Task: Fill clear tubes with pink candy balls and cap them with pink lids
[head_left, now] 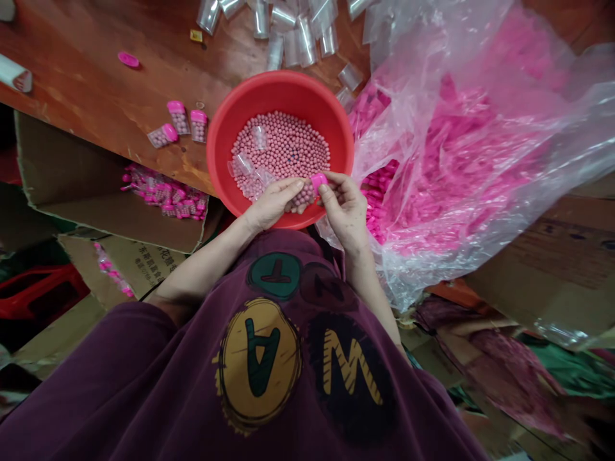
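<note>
Over the near rim of a red basin [218,147], my left hand [275,203] grips a small clear container [303,194] filled with pink balls. The fingers of my right hand [346,206] pinch a pink cap [318,182] at the container's top end. Whether the cap is fully seated cannot be made out. Loose pink balls [298,141] cover the basin's bottom. A few clear containers [244,163] lie among them, partly hidden by my left hand.
Three capped containers [179,119] lie left of the basin. A cardboard box [96,192] below holds many more. Empty clear tubes [307,41] are scattered behind the basin. To the right spreads a large plastic bag [461,166] full of pink caps.
</note>
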`<action>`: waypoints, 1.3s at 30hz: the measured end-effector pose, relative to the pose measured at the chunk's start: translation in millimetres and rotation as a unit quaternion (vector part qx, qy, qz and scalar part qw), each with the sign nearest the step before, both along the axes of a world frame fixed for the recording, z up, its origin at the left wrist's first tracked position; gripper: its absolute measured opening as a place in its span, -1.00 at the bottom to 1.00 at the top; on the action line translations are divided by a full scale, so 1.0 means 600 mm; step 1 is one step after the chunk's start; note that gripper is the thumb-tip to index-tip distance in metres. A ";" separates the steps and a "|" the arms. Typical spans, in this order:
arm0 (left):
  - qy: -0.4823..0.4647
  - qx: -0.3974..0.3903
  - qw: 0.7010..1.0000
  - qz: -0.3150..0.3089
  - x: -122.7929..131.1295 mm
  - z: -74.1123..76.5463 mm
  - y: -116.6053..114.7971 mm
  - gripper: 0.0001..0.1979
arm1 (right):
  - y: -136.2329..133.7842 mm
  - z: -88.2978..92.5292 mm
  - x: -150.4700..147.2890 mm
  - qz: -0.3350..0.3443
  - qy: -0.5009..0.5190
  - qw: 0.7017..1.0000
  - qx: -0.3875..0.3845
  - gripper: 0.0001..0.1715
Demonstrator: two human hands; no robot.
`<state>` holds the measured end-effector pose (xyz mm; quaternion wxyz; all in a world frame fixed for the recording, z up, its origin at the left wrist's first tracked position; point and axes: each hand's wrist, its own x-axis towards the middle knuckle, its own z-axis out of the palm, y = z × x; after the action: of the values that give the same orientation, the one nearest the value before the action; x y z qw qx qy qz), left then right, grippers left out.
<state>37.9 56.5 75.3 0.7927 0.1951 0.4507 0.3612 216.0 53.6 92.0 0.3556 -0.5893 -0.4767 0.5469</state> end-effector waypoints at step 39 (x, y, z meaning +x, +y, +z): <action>0.070 -0.049 0.991 0.100 0.002 -0.026 -0.022 -0.90 | 0.001 -0.005 -0.022 0.320 -0.311 0.889 0.102 -0.04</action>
<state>39.0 43.5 59.9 0.7279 0.1346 0.5391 0.4017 202.9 53.9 88.7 0.0529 -0.5054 -0.7786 0.3681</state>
